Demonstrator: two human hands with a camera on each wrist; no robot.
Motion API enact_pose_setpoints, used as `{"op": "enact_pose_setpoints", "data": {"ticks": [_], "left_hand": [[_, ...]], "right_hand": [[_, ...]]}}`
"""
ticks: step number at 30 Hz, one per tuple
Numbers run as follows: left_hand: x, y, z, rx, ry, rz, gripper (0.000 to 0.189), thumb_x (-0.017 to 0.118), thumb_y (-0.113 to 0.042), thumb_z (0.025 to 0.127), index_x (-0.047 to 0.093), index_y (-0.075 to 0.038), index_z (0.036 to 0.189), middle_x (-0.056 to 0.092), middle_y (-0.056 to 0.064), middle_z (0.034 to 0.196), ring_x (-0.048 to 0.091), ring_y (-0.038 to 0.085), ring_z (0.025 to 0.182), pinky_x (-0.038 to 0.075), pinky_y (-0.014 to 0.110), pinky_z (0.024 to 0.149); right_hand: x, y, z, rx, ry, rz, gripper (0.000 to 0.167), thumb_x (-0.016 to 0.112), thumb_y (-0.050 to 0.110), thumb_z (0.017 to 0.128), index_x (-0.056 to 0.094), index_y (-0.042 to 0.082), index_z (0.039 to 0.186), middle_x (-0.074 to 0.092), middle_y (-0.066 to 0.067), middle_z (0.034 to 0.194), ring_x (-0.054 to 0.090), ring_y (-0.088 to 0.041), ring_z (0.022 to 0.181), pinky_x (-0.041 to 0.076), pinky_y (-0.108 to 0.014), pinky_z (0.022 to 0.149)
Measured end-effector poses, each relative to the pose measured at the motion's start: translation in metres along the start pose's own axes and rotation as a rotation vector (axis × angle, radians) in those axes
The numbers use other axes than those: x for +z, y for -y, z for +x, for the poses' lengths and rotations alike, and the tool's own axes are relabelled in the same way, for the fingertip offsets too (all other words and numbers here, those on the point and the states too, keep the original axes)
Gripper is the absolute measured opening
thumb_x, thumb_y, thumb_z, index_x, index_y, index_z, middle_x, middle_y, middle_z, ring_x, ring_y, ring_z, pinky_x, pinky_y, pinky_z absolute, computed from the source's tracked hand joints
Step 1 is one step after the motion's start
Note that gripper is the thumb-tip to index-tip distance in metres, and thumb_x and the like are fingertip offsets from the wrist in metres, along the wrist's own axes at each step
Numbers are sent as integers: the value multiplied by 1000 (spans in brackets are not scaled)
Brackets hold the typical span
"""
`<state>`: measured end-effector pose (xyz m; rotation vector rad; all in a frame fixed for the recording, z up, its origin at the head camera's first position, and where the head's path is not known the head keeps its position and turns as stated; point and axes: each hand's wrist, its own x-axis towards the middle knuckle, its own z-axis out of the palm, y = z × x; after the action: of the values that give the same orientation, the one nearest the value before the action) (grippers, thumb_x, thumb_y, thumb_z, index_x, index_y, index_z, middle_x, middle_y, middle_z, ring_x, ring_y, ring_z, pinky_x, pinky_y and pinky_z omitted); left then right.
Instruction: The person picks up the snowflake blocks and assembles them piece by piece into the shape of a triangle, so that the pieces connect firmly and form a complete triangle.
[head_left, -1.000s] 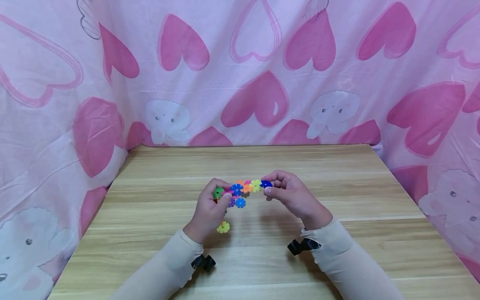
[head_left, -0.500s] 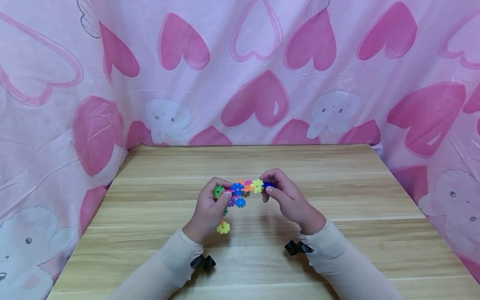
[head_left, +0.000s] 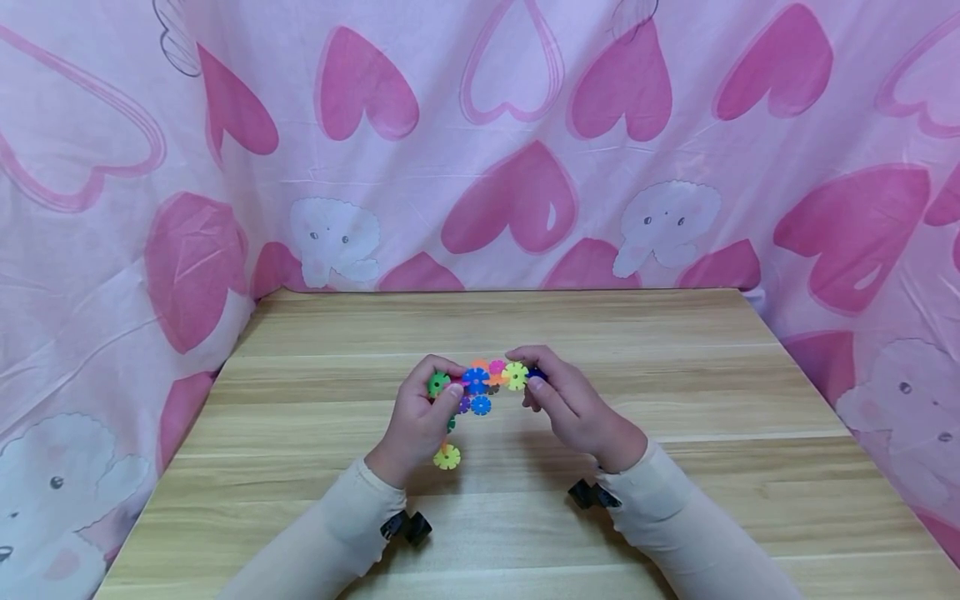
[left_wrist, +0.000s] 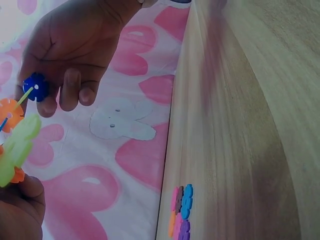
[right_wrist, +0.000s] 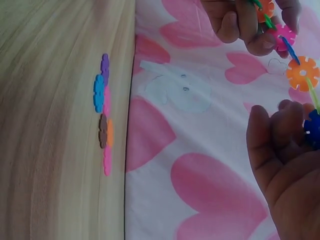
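Observation:
In the head view my left hand (head_left: pixel 416 412) pinches a chain of interlocking plastic snowflake discs between thumb and fingers. Along it run a green disc (head_left: pixel 438 383), a blue disc (head_left: pixel 476 381) and a yellow disc (head_left: pixel 515 376). Another yellow disc (head_left: pixel 447 457) hangs at the lower end. My right hand (head_left: pixel 588 412) pinches the dark blue disc (left_wrist: pixel 36 87) at the chain's right end. That disc joins the edge-on yellow one, which meets an orange disc (right_wrist: pixel 302 73). The fingers hide part of the dark blue disc in the head view.
Several loose discs lie in a cluster on the wooden table (head_left: pixel 315 467) beyond the hands, among them a light blue disc (right_wrist: pixel 99 93), a purple disc (right_wrist: pixel 105 69) and a brown disc (right_wrist: pixel 103 131). A pink heart-patterned curtain (head_left: pixel 510 208) surrounds the table's back and sides.
My right hand has shifted slightly left and its fingers reach further over the chain's end. The dark blue disc has turned from nearly face-on to mostly hidden. My left hand stays in place.

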<state>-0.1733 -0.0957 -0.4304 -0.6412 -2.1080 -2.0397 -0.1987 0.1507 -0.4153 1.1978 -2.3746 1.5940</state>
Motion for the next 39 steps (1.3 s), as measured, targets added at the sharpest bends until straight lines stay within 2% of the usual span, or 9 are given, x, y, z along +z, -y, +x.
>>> {"op": "enact_pose_setpoints", "data": {"ticks": [2, 6, 9, 14, 22, 25, 29, 34, 39], "left_hand": [[0, -1, 0, -3, 0, 0, 16, 51, -3, 106, 58, -1, 120, 58, 8, 84, 50, 15, 63, 49, 21, 56], [0, -2, 0, -12, 5, -9, 15, 51, -4, 107, 58, -2, 120, 58, 8, 83, 51, 21, 64, 50, 21, 58], [0, -2, 0, -15, 13, -12, 15, 51, -4, 107, 58, -2, 120, 56, 8, 80, 50, 19, 63, 49, 21, 57], [0, -1, 0, -27, 29, -14, 14, 53, -5, 106, 58, -3, 120, 58, 7, 80, 51, 12, 64, 50, 20, 59], [1, -1, 0, -47, 41, 25, 15, 53, -7, 107, 58, -5, 121, 57, 9, 79, 49, 15, 60, 49, 21, 55], [0, -1, 0, -80, 34, 32, 17, 53, -10, 108, 59, -7, 124, 59, 11, 86, 54, 20, 67, 51, 22, 58], [-2, 0, 1, -126, 29, 41, 25, 52, -13, 110, 59, -12, 134, 61, 14, 103, 59, 27, 78, 55, 24, 65], [-3, -3, 3, -146, 37, 29, 34, 49, -14, 111, 54, -16, 144, 61, 15, 117, 60, 23, 81, 56, 24, 66], [-3, -4, 5, -190, 51, -22, 29, 44, -12, 111, 57, -8, 137, 64, 21, 110, 61, 25, 83, 54, 23, 67]], "right_hand": [[1, 1, 0, 6, -7, -8, 39, 47, 1, 108, 48, 9, 146, 60, -6, 106, 59, -21, 83, 58, -31, 71], [4, 4, 0, 29, -41, -56, 48, 68, 3, 101, 50, 12, 145, 57, -1, 95, 52, -14, 73, 52, -26, 63], [6, 6, 0, 49, -66, -87, 52, 77, 6, 95, 55, 16, 141, 60, 1, 93, 50, -15, 66, 49, -25, 57], [9, 5, 0, 59, -99, -113, 44, 78, 7, 95, 61, 18, 134, 64, -1, 95, 52, -19, 66, 50, -25, 57], [11, 7, 0, 93, -92, -147, 38, 74, 8, 97, 55, 12, 130, 64, -2, 95, 54, -19, 69, 52, -24, 60], [11, 7, 0, 103, -92, -158, 38, 74, 9, 98, 55, 12, 131, 63, -1, 93, 52, -16, 69, 50, -24, 60], [11, 6, 1, 116, -109, -160, 37, 73, 11, 99, 56, 12, 131, 61, 1, 92, 51, -15, 69, 49, -25, 60], [10, 5, 2, 159, -170, -116, 37, 76, 10, 97, 61, 10, 131, 67, -3, 101, 55, -19, 72, 53, -26, 64], [9, 4, 3, 153, -194, -79, 40, 79, 10, 94, 65, 9, 132, 69, -6, 113, 62, -18, 79, 59, -28, 70]]}}
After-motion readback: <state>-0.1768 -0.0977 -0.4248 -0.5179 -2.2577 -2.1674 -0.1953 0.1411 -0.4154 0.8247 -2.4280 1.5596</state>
